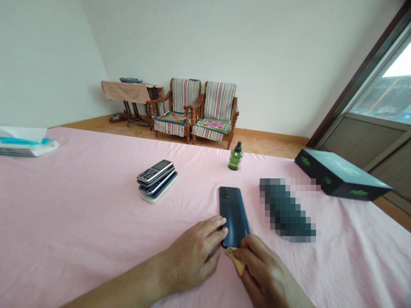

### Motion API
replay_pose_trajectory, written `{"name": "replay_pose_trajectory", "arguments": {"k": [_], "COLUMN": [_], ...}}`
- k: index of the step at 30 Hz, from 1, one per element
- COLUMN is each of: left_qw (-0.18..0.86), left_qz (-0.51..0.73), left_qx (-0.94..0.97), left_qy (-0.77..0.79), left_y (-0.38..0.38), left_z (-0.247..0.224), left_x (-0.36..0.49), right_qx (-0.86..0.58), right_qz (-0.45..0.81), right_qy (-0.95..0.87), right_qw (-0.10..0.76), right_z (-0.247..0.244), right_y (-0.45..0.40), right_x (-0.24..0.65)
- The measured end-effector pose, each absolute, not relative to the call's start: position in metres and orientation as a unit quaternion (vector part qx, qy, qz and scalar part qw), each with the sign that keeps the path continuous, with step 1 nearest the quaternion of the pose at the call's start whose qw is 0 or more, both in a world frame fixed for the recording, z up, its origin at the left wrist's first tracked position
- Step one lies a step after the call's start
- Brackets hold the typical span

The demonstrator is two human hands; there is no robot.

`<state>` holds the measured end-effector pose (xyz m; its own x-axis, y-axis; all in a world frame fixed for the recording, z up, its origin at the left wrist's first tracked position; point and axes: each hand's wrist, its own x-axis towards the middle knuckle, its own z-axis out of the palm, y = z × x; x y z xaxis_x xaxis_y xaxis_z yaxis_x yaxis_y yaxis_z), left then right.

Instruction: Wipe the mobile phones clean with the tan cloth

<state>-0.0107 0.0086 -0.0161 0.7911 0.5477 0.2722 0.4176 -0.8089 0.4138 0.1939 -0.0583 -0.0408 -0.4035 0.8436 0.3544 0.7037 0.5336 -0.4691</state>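
Note:
A dark blue smartphone [234,214] lies back side up on the pink cloth [96,214], its camera block at the far end. My left hand [195,252] rests at its left edge, fingers apart and their tips touching the phone. My right hand [265,265] is closed on a small tan cloth [238,262] at the phone's near end. Left of the phone is a stack of several phones [157,179], with a silver keypad phone on top. A green spray bottle [235,158] with a black cap stands beyond the smartphone.
A dark, pixelated object [285,209] lies right of the smartphone. At the right edge is a black box with green markings [340,175]. A tissue pack [28,143] sits far left. Two wooden chairs [213,111] and a covered sewing table [128,92] stand beyond.

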Motion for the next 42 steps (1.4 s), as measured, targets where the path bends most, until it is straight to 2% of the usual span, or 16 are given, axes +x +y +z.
{"name": "replay_pose_trajectory", "arguments": {"k": [8,11,16,30,42], "left_qw": [0.165,0.169,0.157,0.136,0.126], "left_qz": [0.208,0.215,0.215,0.213,0.215], "left_qx": [0.93,0.926,0.927,0.93,0.929], "left_qy": [0.255,0.262,0.265,0.268,0.273], "left_y": [0.009,0.009,0.01,0.01,0.012], "left_z": [-0.016,-0.013,-0.013,-0.014,-0.016], "left_x": [-0.012,-0.013,-0.013,-0.01,-0.01], "right_qx": [-0.561,-0.535,-0.499,-0.552,-0.569], "right_qz": [0.088,0.133,0.224,0.062,0.021], "right_qy": [-0.768,-0.758,-0.763,-0.749,-0.766], "right_qw": [0.297,0.347,0.345,0.361,0.297], "right_z": [-0.034,-0.025,-0.026,-0.044,-0.035], "right_y": [-0.058,-0.056,-0.047,0.057,0.077], "right_x": [0.218,0.216,0.202,0.204,0.192]}}
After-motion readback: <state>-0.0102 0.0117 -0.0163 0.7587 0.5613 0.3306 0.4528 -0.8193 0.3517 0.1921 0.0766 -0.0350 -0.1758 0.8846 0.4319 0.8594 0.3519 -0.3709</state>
